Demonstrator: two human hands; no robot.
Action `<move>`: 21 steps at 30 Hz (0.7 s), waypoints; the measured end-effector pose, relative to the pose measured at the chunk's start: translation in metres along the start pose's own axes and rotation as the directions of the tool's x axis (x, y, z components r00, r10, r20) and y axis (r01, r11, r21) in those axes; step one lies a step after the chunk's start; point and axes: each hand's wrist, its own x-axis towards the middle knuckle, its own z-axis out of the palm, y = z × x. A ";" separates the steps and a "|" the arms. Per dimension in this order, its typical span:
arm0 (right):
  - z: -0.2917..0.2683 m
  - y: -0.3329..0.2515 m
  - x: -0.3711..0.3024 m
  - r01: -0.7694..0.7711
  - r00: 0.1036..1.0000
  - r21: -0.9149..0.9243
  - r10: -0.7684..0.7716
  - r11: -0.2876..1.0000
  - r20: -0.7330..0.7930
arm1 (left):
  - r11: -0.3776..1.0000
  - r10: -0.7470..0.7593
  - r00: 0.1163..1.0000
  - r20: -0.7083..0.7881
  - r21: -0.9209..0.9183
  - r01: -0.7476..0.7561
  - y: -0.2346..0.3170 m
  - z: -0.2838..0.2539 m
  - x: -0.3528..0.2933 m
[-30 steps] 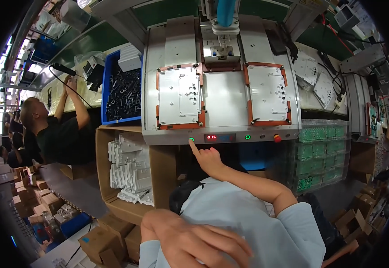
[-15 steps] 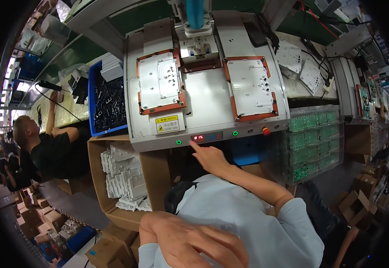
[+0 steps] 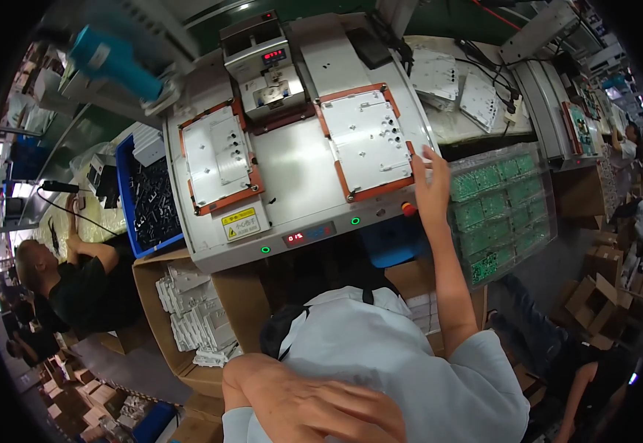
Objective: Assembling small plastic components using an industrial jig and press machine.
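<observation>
My right hand [image 3: 432, 181] reaches up to the white machine [image 3: 299, 177], fingers spread. It rests at the right edge of the right orange-framed fixture plate [image 3: 369, 140], just above a red button [image 3: 408, 209], and holds nothing. A second orange-framed plate [image 3: 219, 159] lies to the left. My left hand [image 3: 314, 406] lies low in view against my white garment [image 3: 380, 354], fingers loosely apart and blurred, nothing in it. The front panel [image 3: 308, 236] shows a red display between two green lights.
A blue bin of dark parts [image 3: 148, 203] stands left of the machine. Below it is a cardboard box of white parts [image 3: 196, 321]. Clear trays of green circuit boards [image 3: 502, 210] are stacked on the right. A person in black [image 3: 78, 288] works at the left; another person [image 3: 583, 369] is at lower right.
My right hand left the front panel's buttons and moved right and up to the edge of the right fixture plate. The view tilted, so the machine looks larger and skewed.
</observation>
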 end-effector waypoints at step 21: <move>0.102 0.030 0.124 -0.087 0.904 -0.052 0.101 0.995 0.415 | 0.295 -0.067 0.935 -0.349 0.888 0.352 0.020 0.021 0.015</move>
